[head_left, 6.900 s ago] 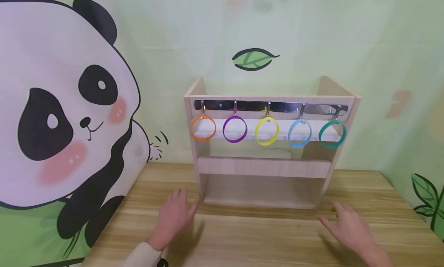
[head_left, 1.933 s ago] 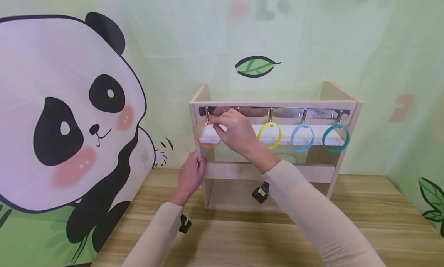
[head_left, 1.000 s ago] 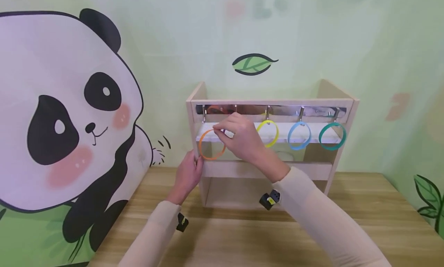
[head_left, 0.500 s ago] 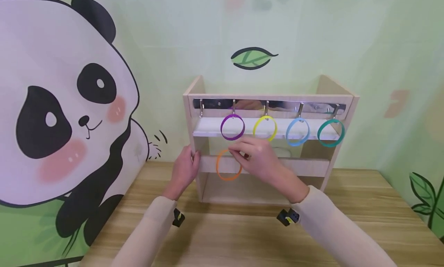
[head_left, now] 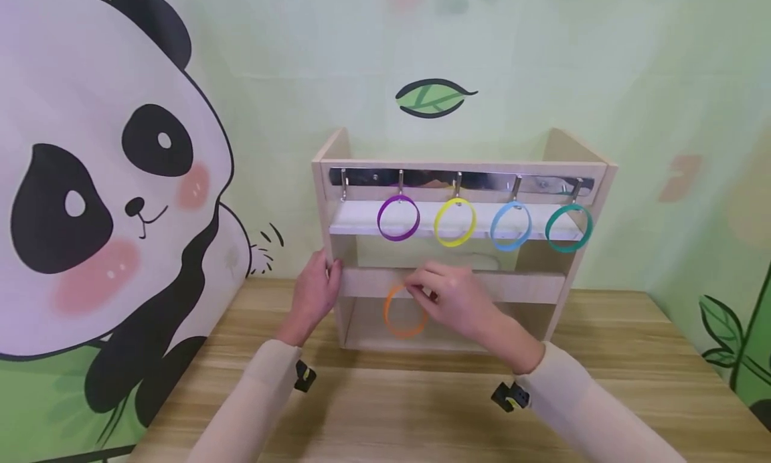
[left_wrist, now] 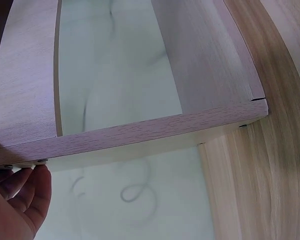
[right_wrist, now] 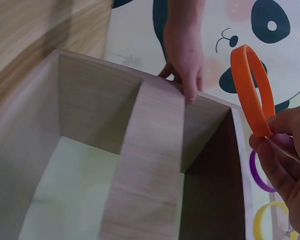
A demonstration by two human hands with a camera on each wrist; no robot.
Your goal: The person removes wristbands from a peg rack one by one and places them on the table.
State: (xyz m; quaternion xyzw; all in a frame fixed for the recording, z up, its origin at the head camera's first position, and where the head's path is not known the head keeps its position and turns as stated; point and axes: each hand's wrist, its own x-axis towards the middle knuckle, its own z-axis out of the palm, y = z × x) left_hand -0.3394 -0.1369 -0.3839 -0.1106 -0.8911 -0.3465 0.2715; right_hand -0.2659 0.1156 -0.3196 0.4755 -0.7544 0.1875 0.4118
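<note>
You've got five rings, five hooks, one wooden rack point(head_left: 524, 287). Four rings hang: purple point(head_left: 399, 238), yellow point(head_left: 455, 244), light blue point(head_left: 510, 249), teal point(head_left: 564, 249), one per hook; leftmost hook point(head_left: 344, 185) is bare. Fifth is the orange ring point(right_wrist: 244, 92): plain, round, thin flat band, pinched at its rim between your right hand's point(head_left: 454, 299) thumb and fingers. It's in front of the rack's lower opening, below the purple one, off the hooks. Your left hand point(head_left: 313, 292) grips the rack's left side panel. Metal hook strip point(head_left: 430, 179) up top, white shelf point(head_left: 361, 217) behind the rings, rack on the desk point(head_left: 385, 409), panda print point(head_left: 78, 95) at left. In head view your right fingers block part of the orange rim and the crossbar.
</note>
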